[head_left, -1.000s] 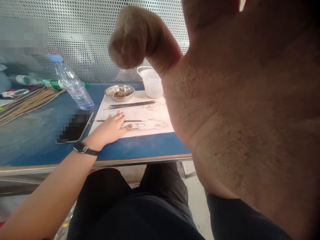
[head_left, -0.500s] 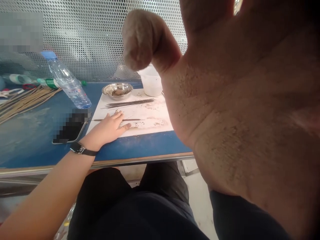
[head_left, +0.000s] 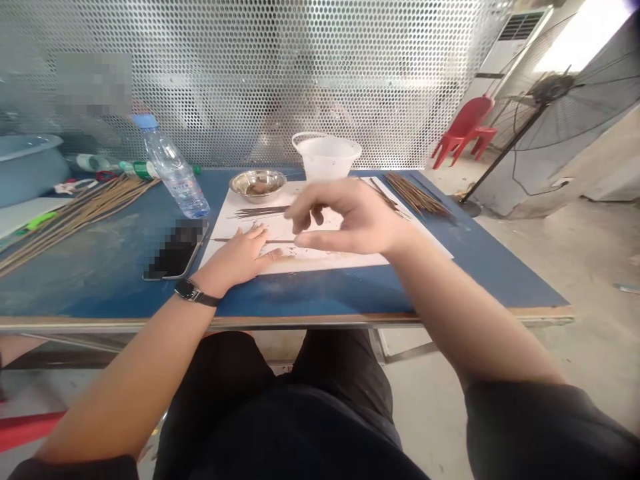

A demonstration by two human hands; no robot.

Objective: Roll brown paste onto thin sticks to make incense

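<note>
The left hand (head_left: pixel 240 257) is lying flat, grip spread open, fingertips resting on a thin dark stick (head_left: pixel 283 241). The right hand (head_left: pixel 345 220) is hovering just above it – grip half-curled, clasping nothing. The stick is lying on a white paper sheet (head_left: pixel 320 261) covering the blue surface (head_left: pixel 100 267).

Black wristwatch (head_left: pixel 190 291) by the left hand (head_left: pixel 240 257), dark sleeves (head_left: pixel 540 427), black trousers (head_left: pixel 280 400).
</note>
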